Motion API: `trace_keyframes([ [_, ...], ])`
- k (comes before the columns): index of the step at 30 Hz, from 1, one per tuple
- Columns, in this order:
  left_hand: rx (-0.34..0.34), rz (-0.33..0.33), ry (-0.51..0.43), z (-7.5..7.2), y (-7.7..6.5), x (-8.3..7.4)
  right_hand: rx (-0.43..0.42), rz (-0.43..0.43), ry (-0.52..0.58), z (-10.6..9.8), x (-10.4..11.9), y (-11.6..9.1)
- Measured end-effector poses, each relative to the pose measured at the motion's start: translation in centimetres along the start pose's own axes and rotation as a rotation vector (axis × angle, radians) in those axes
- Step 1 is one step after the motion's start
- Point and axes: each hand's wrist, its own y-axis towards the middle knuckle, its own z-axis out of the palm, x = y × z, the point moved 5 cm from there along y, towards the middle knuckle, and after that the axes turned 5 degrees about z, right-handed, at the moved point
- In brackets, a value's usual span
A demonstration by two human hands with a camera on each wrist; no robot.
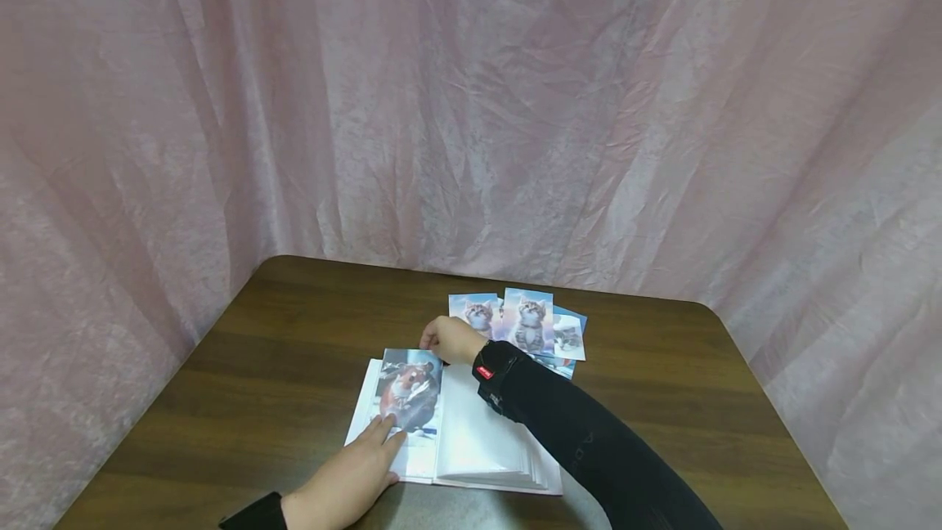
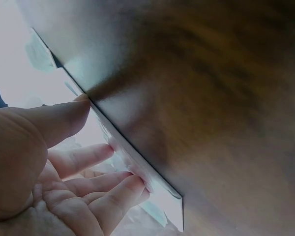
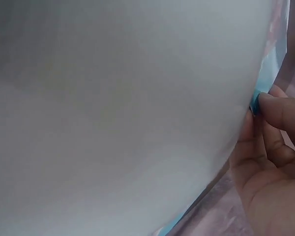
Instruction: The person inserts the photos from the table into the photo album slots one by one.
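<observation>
A photo album [image 1: 482, 440] lies open on the table, with white sleeve pages on its right side. On its left page is a photo [image 1: 408, 391] of a furry reddish animal, its top part reaching past the page's upper edge. My left hand [image 1: 352, 469] rests on the lower part of that page, fingers spread, thumb by the bottom edge. At the photo's top right corner is my right hand [image 1: 456, 340]; in the right wrist view its thumb and a finger pinch a bluish photo corner [image 3: 269, 71] beside a large white page [image 3: 118, 108].
Behind the album lie several loose pictures, among them a kitten photo [image 1: 528, 325] and another kitten photo [image 1: 474, 307], partly overlapping. The brown wooden table [image 1: 662, 399] has rounded far corners. A pink curtain [image 1: 471, 105] hangs behind it.
</observation>
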Motion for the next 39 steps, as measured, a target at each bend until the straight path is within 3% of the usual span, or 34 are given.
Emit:
trace_keyframes([
  [5, -0.008, -0.001, 0.004, 0.0, 0.1, 0.0, -0.020, -0.038, -0.052, 0.1, 0.5, 0.1],
  [15, -0.014, -0.004, -0.012, 0.1, 0.1, 0.0, 0.006, -0.004, -0.102, 0.5, 0.6, 0.0],
  [26, -0.029, -0.005, -0.018, 0.0, 0.0, 0.0, 0.027, -0.020, -0.095, 1.0, 1.3, -0.2],
  [39, 0.003, -0.009, -0.005, 0.2, 0.4, 0.2, 0.079, -0.002, -0.141, 1.5, 1.6, -0.6],
])
